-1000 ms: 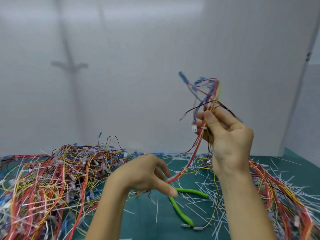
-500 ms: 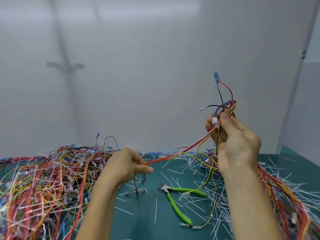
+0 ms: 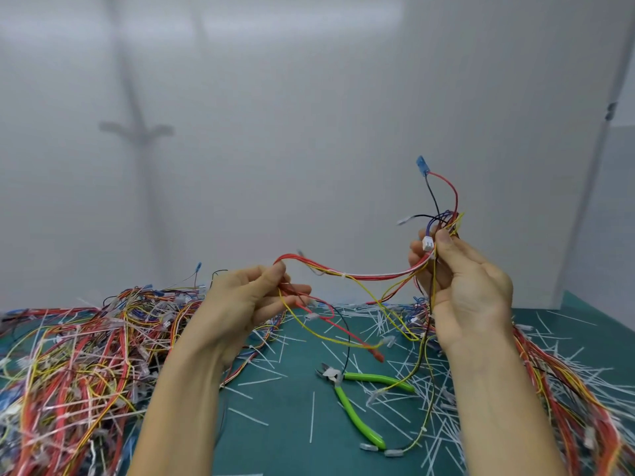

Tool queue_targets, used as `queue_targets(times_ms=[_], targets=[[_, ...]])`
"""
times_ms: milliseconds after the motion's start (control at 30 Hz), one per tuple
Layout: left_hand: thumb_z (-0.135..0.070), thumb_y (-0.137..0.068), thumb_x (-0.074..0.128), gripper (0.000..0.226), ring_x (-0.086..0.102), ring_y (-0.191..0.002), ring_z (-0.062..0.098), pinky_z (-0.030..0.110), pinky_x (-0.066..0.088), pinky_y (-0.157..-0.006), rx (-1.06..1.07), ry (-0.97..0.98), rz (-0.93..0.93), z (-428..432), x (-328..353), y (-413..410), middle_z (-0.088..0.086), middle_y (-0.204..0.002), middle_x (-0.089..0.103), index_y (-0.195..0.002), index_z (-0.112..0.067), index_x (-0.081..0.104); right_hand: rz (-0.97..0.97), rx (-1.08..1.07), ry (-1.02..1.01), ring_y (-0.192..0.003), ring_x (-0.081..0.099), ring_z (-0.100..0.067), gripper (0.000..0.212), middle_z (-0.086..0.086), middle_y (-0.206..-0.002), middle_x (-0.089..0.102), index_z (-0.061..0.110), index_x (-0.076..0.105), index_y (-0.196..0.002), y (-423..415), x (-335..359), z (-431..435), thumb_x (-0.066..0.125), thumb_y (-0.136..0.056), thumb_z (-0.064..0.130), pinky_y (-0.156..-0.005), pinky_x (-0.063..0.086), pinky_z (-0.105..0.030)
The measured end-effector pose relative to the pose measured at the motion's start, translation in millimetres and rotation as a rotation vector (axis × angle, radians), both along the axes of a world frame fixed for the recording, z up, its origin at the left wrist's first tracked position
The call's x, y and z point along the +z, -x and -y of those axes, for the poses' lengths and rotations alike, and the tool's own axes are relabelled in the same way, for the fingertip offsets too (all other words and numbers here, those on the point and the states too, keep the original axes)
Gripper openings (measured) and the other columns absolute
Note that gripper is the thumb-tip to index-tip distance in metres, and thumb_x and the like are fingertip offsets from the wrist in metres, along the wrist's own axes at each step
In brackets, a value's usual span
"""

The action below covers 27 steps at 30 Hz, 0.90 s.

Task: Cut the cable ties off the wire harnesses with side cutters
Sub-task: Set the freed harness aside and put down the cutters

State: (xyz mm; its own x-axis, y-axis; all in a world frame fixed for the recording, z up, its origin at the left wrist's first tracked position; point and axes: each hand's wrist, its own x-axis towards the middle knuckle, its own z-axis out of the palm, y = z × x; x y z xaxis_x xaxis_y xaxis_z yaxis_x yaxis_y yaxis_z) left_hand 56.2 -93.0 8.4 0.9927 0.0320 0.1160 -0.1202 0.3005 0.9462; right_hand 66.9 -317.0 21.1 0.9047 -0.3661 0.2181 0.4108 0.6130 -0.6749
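A wire harness (image 3: 360,274) of red, yellow and black wires is stretched in the air between both hands, above the green table. A small white cable tie (image 3: 344,275) sits around its middle. My left hand (image 3: 251,300) pinches its left end, loose ends dangling below. My right hand (image 3: 457,280) grips the right end beside a white connector (image 3: 427,243), a blue terminal (image 3: 421,164) sticking up above. The green-handled side cutters (image 3: 357,403) lie on the table between my forearms, untouched.
A big heap of tied harnesses (image 3: 79,355) covers the table's left side. Another harness pile (image 3: 563,389) runs along the right. Several cut white tie scraps (image 3: 388,324) litter the green mat (image 3: 281,434). A white wall stands close behind.
My left hand rose from near the table and slid along the harness, which now sags in an arc between the hands. The right hand stayed raised with its end.
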Motion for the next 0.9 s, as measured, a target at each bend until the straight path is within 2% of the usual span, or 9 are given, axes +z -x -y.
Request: queue_targets(times_ms=[200, 300, 433, 700, 833, 900], targets=[[-0.012, -0.096, 0.046, 0.023, 0.074, -0.087, 0.031, 0.020, 0.058, -0.064, -0.154, 0.084, 0.016, -2, 5, 5, 0.029, -0.099, 0.071, -0.099, 0.008, 0.058, -0.017, 0.004, -0.033, -0.063, 0.072, -0.014, 0.006, -0.005, -0.072, 0.075, 0.002, 0.069, -0.090, 1, 1, 6, 0.063, -0.092, 0.004, -0.056, 0.056, -0.021], [-0.017, -0.084, 0.053, 0.027, 0.075, -0.084, 0.029, 0.019, 0.058, -0.062, -0.193, 0.116, 0.034, 0, 6, 6, 0.029, -0.099, 0.071, -0.095, 0.007, 0.059, -0.033, 0.007, -0.033, -0.061, 0.072, -0.012, 0.006, -0.005, -0.072, 0.076, 0.002, 0.068, -0.091, 2, 1, 7, 0.063, -0.093, 0.004, -0.054, 0.056, -0.020], [-0.019, -0.077, 0.058, 0.031, 0.075, -0.075, 0.026, 0.015, 0.056, -0.055, -0.179, 0.142, 0.033, 4, 6, 6, 0.026, -0.094, 0.073, -0.090, 0.009, 0.063, -0.055, 0.006, -0.030, -0.058, 0.071, -0.011, 0.007, -0.003, -0.069, 0.075, 0.002, 0.067, -0.089, 3, 2, 7, 0.061, -0.093, 0.004, -0.052, 0.055, -0.019], [-0.017, -0.080, 0.055, 0.029, 0.075, -0.077, 0.025, 0.016, 0.057, -0.058, -0.183, 0.177, 0.064, 5, 5, 3, 0.024, -0.095, 0.074, -0.091, 0.009, 0.060, -0.063, 0.026, -0.024, -0.058, 0.070, -0.012, 0.006, -0.005, -0.072, 0.076, 0.002, 0.068, -0.091, 1, 0, 8, 0.063, -0.093, 0.004, -0.053, 0.055, -0.020], [-0.016, -0.080, 0.055, 0.022, 0.075, -0.074, 0.024, 0.017, 0.057, -0.059, -0.193, 0.206, 0.074, 9, 4, 2, 0.024, -0.093, 0.074, -0.079, 0.003, 0.066, -0.061, 0.039, -0.002, -0.060, 0.070, -0.012, 0.007, -0.004, -0.073, 0.076, 0.003, 0.069, -0.090, 0, -1, 7, 0.063, -0.092, 0.005, -0.055, 0.056, -0.019], [-0.016, -0.080, 0.056, 0.021, 0.075, -0.071, 0.022, 0.017, 0.057, -0.058, -0.188, 0.206, 0.079, 10, 4, 2, 0.021, -0.089, 0.075, -0.080, 0.002, 0.066, -0.062, 0.040, -0.005, -0.058, 0.070, -0.012, 0.007, -0.004, -0.070, 0.075, 0.003, 0.069, -0.088, 1, 0, 6, 0.063, -0.092, 0.005, -0.054, 0.056, -0.019]])
